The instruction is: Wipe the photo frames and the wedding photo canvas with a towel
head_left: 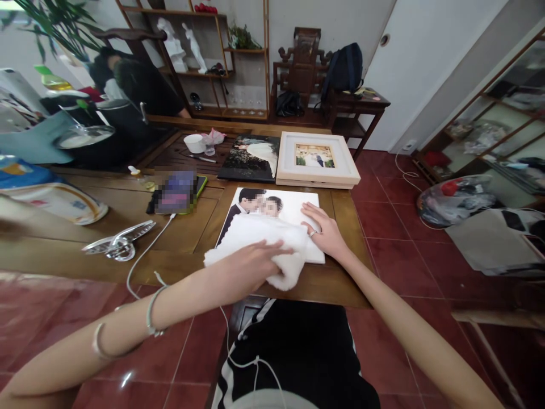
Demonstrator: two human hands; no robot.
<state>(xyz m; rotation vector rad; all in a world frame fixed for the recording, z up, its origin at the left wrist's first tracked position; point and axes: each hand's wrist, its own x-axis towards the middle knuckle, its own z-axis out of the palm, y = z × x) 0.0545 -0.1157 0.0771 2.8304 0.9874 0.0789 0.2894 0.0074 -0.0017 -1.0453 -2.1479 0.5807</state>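
A white fluffy cloth (242, 236) lies bunched over the lower part of a photo panel (293, 199) printed with a couple. My left hand (259, 261) presses on this cloth and holds it, some fingers stretched along its top and others sunk in its folds. On the panel's right side rests my right hand (323, 230), open and flat, with a ring on one finger. The right fingertips touch the white surface beside the cloth. Part of the picture is hidden under the cloth.
Behind the panel lie a dark photo panel (249, 156) and a light wooden frame (353, 170). To the left are a phone (176, 193) on a white cable, a clear butterfly-shaped object (119, 241) and a blue-and-white package (51, 193). A person (145, 85) sits across the table.
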